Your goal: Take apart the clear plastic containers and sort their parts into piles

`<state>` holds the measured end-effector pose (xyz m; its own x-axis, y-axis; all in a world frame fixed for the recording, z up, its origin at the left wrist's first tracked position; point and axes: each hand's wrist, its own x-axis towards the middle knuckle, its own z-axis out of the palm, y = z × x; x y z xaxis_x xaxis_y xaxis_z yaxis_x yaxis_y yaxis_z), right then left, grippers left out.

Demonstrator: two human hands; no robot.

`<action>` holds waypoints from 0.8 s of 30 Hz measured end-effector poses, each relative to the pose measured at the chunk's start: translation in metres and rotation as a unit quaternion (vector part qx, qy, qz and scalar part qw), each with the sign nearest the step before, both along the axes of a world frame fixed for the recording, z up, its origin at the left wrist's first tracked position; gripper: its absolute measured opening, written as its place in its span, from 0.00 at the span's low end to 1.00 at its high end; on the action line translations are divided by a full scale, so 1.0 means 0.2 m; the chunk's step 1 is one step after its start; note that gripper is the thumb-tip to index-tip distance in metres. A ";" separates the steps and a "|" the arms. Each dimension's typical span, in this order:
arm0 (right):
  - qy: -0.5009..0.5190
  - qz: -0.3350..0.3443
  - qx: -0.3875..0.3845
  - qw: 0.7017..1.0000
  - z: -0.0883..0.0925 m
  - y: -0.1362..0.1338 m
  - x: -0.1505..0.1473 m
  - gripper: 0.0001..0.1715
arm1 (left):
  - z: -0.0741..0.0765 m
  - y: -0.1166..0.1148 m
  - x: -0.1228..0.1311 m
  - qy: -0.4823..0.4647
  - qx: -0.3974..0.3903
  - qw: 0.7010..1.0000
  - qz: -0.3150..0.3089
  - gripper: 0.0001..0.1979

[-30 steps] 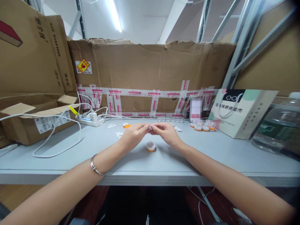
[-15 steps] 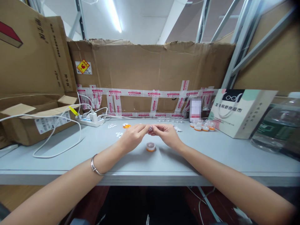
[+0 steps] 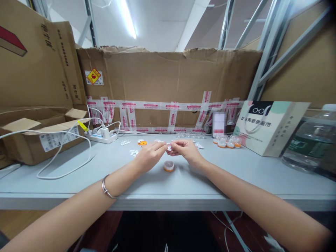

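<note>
My left hand point(image 3: 152, 155) and my right hand point(image 3: 189, 151) meet over the middle of the table, both closed in a pinch. Between their fingertips is a small whitish piece point(image 3: 169, 147), too small to make out its kind. Just below my fingers, a round clear container with an orange base point(image 3: 168, 166) stands upright on the table, touched by neither hand. Small white discs point(image 3: 133, 153) lie beyond my left hand, near an orange ring-shaped part point(image 3: 142, 142). Behind my right hand is a pile of small whitish pieces point(image 3: 198, 145).
Several orange-based containers point(image 3: 229, 142) stand at the right, by a paper bag point(image 3: 267, 127) and a large plastic bottle point(image 3: 306, 143). Clear round parts point(image 3: 190, 134) line the back. On the left are a power strip point(image 3: 103, 137), a loose white cable point(image 3: 65, 175) and an open carton point(image 3: 34, 147).
My fingertips have dropped slightly and shifted around the small whitish piece. The view has tilted a little; the container below stays in place.
</note>
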<state>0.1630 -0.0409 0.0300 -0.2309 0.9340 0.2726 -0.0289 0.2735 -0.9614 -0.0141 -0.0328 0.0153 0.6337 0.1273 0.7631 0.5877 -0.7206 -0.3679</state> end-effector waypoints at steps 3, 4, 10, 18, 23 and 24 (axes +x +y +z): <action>-0.019 0.011 -0.020 1.000 0.01 0.00 -0.01 0.13 | -0.01 0.02 0.01 -0.010 -0.017 1.000 -0.007 0.09; -0.024 0.013 -0.024 0.999 0.01 0.00 0.00 0.12 | -0.01 0.02 0.01 -0.014 -0.020 1.000 -0.011 0.09; -0.106 -0.131 0.033 0.985 -0.03 0.17 0.10 0.08 | 0.03 -0.01 0.01 -0.064 -0.039 0.997 -0.024 0.10; -0.210 -0.237 0.069 0.946 -0.11 0.37 0.27 0.02 | 0.03 -0.01 0.00 -0.069 -0.101 0.992 0.007 0.10; -0.203 -0.211 0.089 0.952 -0.08 0.29 0.22 0.12 | 0.02 0.00 0.01 -0.092 -0.106 0.990 -0.010 0.07; -0.185 -0.179 0.090 0.962 -0.06 0.26 0.19 0.14 | 0.02 -0.01 0.01 -0.093 -0.109 0.990 -0.012 0.07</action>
